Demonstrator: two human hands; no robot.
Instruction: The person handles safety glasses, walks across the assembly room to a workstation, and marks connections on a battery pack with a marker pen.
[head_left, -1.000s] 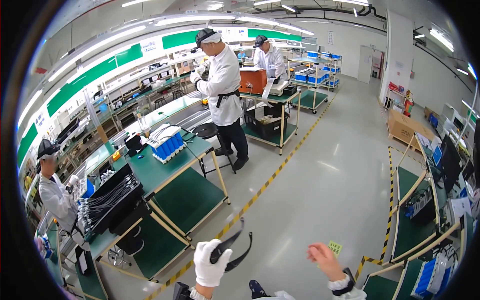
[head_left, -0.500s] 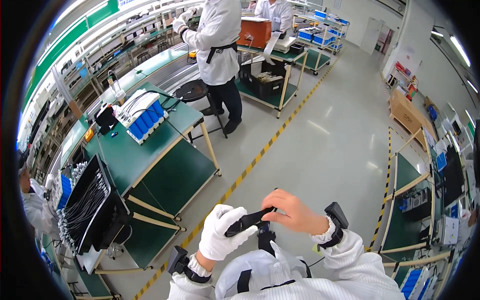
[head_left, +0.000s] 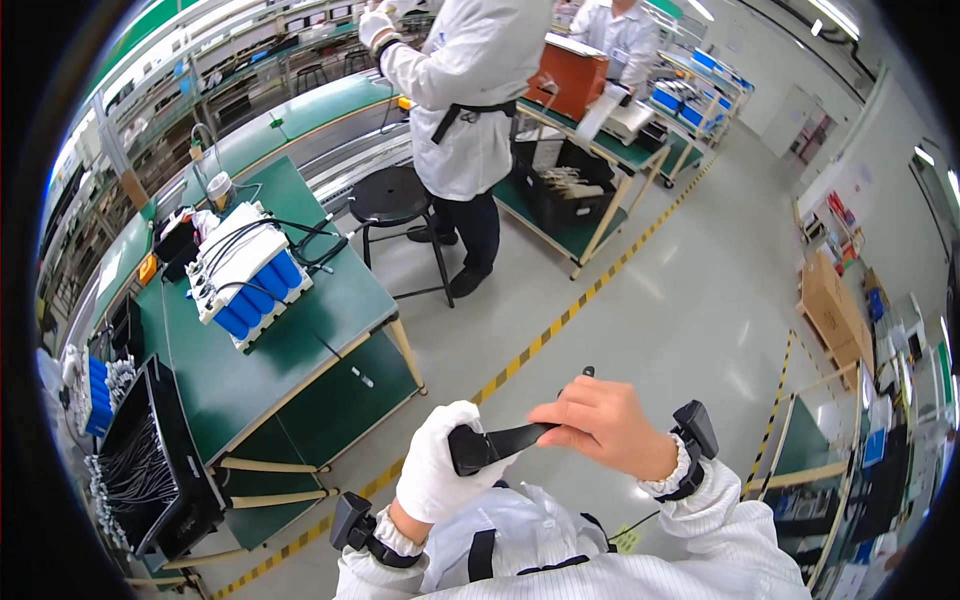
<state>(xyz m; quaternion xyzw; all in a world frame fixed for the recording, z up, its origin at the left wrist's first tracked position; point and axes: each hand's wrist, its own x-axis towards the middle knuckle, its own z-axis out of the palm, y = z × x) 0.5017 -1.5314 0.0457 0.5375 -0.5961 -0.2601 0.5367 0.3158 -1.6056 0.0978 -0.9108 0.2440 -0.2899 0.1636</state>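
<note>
My left hand [head_left: 432,470], in a white glove, is closed around the wide end of a black strap-like piece [head_left: 492,447]. The piece narrows toward my bare right hand [head_left: 612,430], whose thumb and fingers pinch its other end. A small dark tip shows above the right fingers. What kind of thing it is I cannot make out. Both hands are held in the air in front of my body, a short way apart, with the piece slanting slightly up between them. Black devices are strapped on both wrists.
On the left, a green workbench [head_left: 205,385] carries a white-framed pack of blue cells [head_left: 262,295] with black cables. A black bin [head_left: 195,500] of cables stands by its near end. Beyond are a black stool [head_left: 390,195], a standing person [head_left: 475,130] and a cart with an orange box [head_left: 567,78].
The view has turned, so the bench and people sit differently in it. My right hand has shifted slightly right, and the black piece between the hands now shows longer and flatter.
</note>
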